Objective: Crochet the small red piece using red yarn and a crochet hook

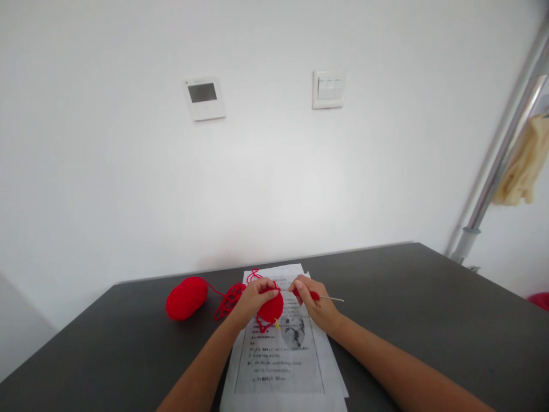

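Pinched in my left hand (256, 297) is a round red crochet piece (271, 309), held over the printed sheets. A small yellow marker (277, 324) hangs at its lower edge. My right hand (315, 300) is closed around the red grip of a crochet hook (332, 298); the metal shaft sticks out to the right, and its other end reaches the top edge of the red piece. Loose red yarn (229, 300) lies in loops left of my left hand and runs to a red yarn ball (187, 298). The exact stitch at the hook's tip is too small to make out.
Printed paper sheets (278, 386) lie under my hands on the dark table (386, 320). A white wall rises behind, with a thermostat panel (205, 98) and a light switch (329, 89). At right stand a metal pole (493, 177) and a hanging cream cloth (522, 163).
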Available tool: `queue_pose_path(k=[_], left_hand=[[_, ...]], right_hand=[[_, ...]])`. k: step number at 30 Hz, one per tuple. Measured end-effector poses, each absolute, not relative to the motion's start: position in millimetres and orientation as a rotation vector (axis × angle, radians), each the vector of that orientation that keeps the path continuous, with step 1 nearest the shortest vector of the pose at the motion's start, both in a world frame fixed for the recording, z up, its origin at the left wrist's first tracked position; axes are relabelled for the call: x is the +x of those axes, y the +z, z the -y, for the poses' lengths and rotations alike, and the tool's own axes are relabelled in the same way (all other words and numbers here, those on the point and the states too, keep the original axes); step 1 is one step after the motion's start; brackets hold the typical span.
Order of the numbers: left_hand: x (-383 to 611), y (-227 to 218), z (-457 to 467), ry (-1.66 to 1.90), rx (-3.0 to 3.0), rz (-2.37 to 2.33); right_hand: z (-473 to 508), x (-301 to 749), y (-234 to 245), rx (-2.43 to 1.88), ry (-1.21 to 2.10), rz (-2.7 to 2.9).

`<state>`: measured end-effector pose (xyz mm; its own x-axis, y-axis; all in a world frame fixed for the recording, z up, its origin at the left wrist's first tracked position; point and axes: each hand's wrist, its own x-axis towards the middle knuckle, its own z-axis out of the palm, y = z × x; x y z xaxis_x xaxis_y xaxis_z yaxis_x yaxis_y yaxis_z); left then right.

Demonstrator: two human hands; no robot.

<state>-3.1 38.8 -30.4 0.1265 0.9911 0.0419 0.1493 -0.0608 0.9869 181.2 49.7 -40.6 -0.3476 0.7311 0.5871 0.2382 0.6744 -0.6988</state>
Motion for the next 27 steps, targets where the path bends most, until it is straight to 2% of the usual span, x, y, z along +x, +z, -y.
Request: queue_pose_path(k=[8,18,27], left_hand=[[-2.9,-31.0,-40.0,1.092,1.417,-1.215],[-2.1,-28.5,-39.5,1.175,1.348,-1.127],[-0.2,-31.8,-40.0,1.137,1.272,-1.073]], right_hand=[[-48.0,180.4,-39.9,-0.743,0.565,1.954],[-51.0,179.5,-41.4,-0.51,0.084,2.312],[-54.0,181.0,-48.1,-0.49,0.067,2.3]])
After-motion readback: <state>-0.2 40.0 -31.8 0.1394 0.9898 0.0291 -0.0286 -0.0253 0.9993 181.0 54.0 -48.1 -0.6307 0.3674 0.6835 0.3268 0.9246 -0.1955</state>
